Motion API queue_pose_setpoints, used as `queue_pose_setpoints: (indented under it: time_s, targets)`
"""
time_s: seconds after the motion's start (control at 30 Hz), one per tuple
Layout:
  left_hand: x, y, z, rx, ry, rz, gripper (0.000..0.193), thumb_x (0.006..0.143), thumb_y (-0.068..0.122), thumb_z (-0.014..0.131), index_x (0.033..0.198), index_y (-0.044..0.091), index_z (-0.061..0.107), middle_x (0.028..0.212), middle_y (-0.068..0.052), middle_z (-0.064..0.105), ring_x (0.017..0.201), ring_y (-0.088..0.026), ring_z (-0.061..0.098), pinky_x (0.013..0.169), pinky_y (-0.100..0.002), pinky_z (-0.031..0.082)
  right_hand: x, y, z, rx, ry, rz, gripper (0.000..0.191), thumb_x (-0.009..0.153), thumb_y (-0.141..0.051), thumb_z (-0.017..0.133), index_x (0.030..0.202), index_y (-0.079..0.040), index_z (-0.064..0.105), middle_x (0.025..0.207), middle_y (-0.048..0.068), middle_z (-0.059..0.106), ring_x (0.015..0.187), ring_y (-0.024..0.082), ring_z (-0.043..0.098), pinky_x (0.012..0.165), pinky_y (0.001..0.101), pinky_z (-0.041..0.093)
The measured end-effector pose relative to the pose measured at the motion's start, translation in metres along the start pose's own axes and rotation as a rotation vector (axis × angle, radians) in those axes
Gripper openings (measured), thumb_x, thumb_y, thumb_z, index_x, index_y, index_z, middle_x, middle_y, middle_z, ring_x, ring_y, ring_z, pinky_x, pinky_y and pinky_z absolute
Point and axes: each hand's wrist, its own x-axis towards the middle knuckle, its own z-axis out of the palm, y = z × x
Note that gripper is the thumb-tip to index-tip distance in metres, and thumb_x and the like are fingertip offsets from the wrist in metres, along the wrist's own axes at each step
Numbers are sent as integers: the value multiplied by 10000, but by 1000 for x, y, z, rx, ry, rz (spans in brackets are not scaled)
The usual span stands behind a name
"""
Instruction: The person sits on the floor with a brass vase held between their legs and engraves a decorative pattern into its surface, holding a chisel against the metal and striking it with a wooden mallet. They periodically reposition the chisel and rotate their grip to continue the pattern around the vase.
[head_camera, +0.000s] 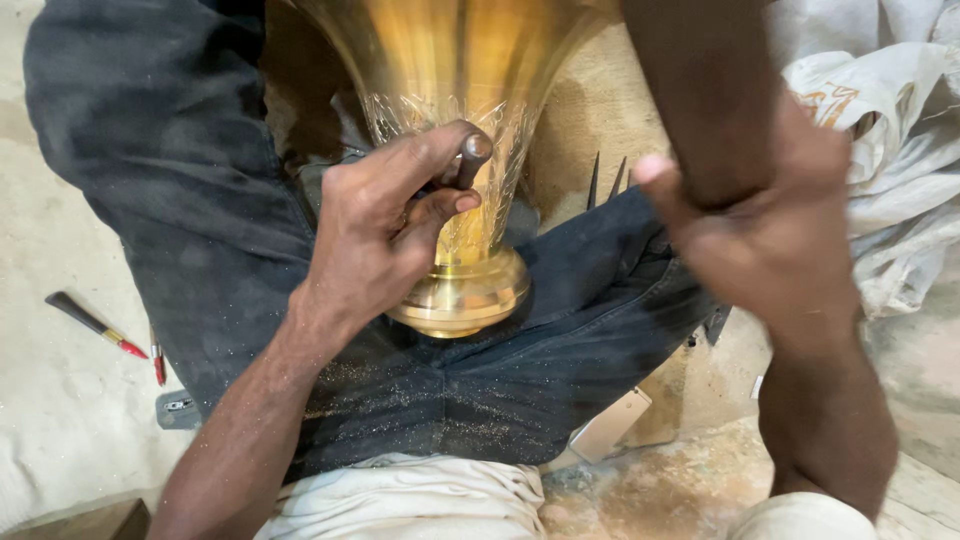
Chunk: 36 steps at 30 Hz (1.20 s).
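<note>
Your left hand (385, 235) pinches the punch (472, 158) against the brass vase (455, 150); right hand (775, 230), three o'clock, grips a dark mallet (700, 90). Engraving partly covers the lower body; upper flare bare.

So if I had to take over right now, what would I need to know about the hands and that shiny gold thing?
Left hand: closed around a small metal punch, its tip against the brass vase.
Right hand: gripping a dark wooden handle, raised beside the vase; its head is out of view.
Vase: lying across the lap on the dark trousers, base toward the body.
Done: fine engraved lines show on the lower body, and brass dust lies on the trousers.
Left: the upper part looks plain, though it is partly blurred.
Nearby: red-tipped tools on the floor on the left-hand side, white cloth opposite.
</note>
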Motion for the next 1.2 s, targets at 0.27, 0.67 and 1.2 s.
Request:
queue_pose_setpoints:
  time_s: [0.27,0.67,1.2]
  targets:
    - [1,2,-5,49,-44,15,363,941,-5,781,1284,35,668,1023,-102,766,887,-187,754,738,-315,632,3,-11,0,-323,-30,-124,236,722,-70,717,941,-67,631,772,60,671,637,202,652,588,362,529]
    - [-2,3,3,67,4,-78,275,973,18,787,1196,65,634,987,-91,766,904,-155,795,736,-272,668,-4,-3,18,27,114,-195,473,880,-137,893,1244,-48,605,980,130,725,862,228,733,748,376,579]
    - [15,5,-15,226,-118,-72,464,942,0,769,1375,78,620,1049,-135,763,828,-219,747,671,-349,615,18,6,24,83,143,-201,347,749,51,689,1092,24,647,920,175,699,835,285,729,749,373,557]
